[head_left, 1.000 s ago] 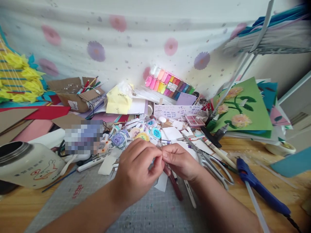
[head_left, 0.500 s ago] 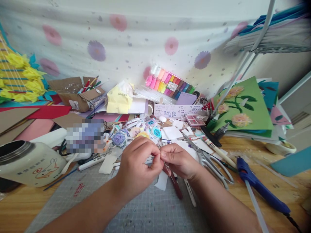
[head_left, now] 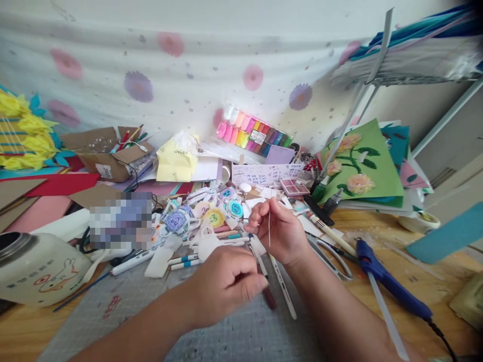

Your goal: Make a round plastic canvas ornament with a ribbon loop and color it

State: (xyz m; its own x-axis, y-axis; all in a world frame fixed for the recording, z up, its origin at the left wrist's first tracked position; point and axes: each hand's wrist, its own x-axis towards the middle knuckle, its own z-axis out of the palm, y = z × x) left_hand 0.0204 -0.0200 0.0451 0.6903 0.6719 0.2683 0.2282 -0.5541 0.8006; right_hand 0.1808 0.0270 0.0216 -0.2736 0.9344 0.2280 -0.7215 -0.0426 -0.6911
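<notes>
My right hand [head_left: 281, 229] is raised over the middle of the desk with its palm partly turned to me. Its fingers are curled, and a thin, straight white strand [head_left: 269, 230] hangs from them in front of the palm; whether it is thread or wire I cannot tell. Lower and to the left, my left hand [head_left: 230, 284] hovers above the grey cutting mat [head_left: 143, 317], back up and slightly blurred. Its thumb and fingers are drawn together, and what they hold, if anything, is hidden. A white pen [head_left: 283, 286] and a dark red tool [head_left: 268, 294] lie between the hands.
Numbered round paper pieces [head_left: 213, 217] and markers [head_left: 184, 263] crowd the middle. Scissors [head_left: 332, 259] and a blue glue gun [head_left: 392, 281] lie on the right. A wide-mouthed jar [head_left: 45, 274] stands left, and a cardboard box [head_left: 101, 166] sits behind.
My hands have come apart from their meeting point. The left moved down toward me; the right turned its palm up and rose a little. The whole view shifted slightly.
</notes>
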